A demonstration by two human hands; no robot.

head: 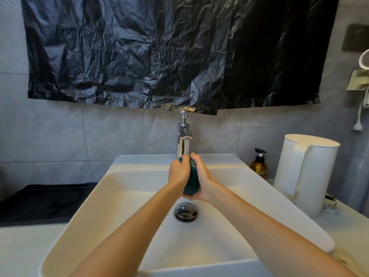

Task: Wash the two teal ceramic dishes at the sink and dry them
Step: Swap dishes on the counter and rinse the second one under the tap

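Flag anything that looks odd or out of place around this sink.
A crinkled black plastic sheet hangs on the wall above the faucet, where a mirror would usually be. Otherwise nothing stands out: both hands hold a teal dish under running water.

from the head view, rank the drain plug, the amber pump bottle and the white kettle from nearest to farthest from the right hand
Measured from the right hand, which holds the teal dish under the tap:
1. Drain plug: just below the hands, in the basin.
2. Amber pump bottle: to the right, at the back of the counter.
3. White kettle: farther right, beyond the bottle.
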